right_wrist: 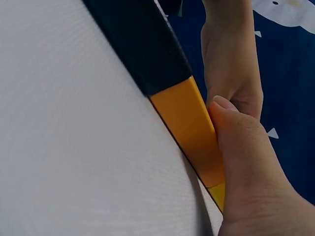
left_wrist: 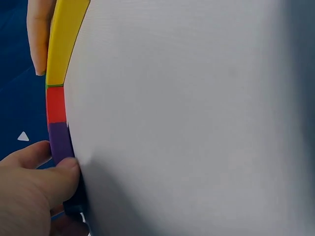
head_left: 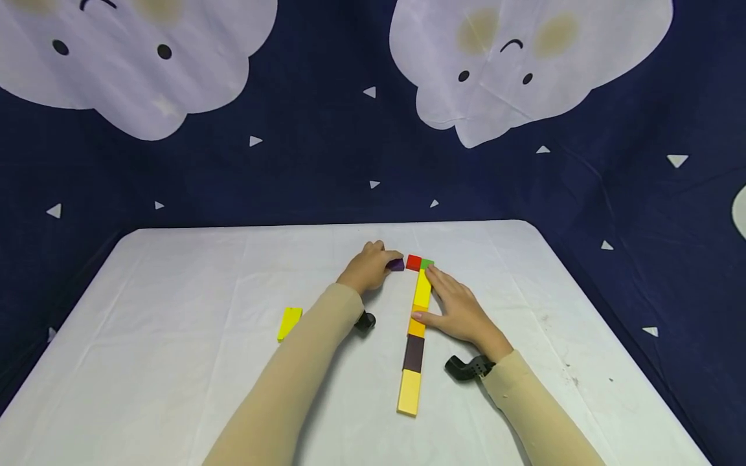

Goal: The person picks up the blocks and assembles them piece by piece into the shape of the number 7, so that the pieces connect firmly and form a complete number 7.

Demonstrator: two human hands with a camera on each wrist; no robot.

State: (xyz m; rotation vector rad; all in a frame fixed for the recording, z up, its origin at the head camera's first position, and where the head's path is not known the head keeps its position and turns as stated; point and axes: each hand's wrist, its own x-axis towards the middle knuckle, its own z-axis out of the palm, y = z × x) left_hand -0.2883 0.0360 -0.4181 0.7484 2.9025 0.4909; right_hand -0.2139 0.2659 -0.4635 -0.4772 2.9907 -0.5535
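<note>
My left hand [head_left: 368, 266] pinches a purple block [head_left: 396, 265] between thumb and fingers, right beside a red block [head_left: 414, 262]. In the left wrist view the purple block [left_wrist: 60, 141] appears to meet the red one [left_wrist: 57, 104]. A green block [head_left: 427, 263] sits at the red block's right side, heading a line of blocks: yellow [head_left: 422, 289], orange [head_left: 416, 329], dark brown [head_left: 414, 353] and pale yellow [head_left: 409, 392]. My right hand [head_left: 463, 314] rests along that line, fingers extended by the yellow block, thumb touching the orange block [right_wrist: 188, 130].
A separate bright yellow block [head_left: 289, 323] lies left of my left forearm. The white-covered table [head_left: 175, 388] ends at a dark blue cloth [head_left: 326, 168] with clouds. A black wrist device [head_left: 469, 367] hangs by my right wrist, another [head_left: 365, 321] by the left.
</note>
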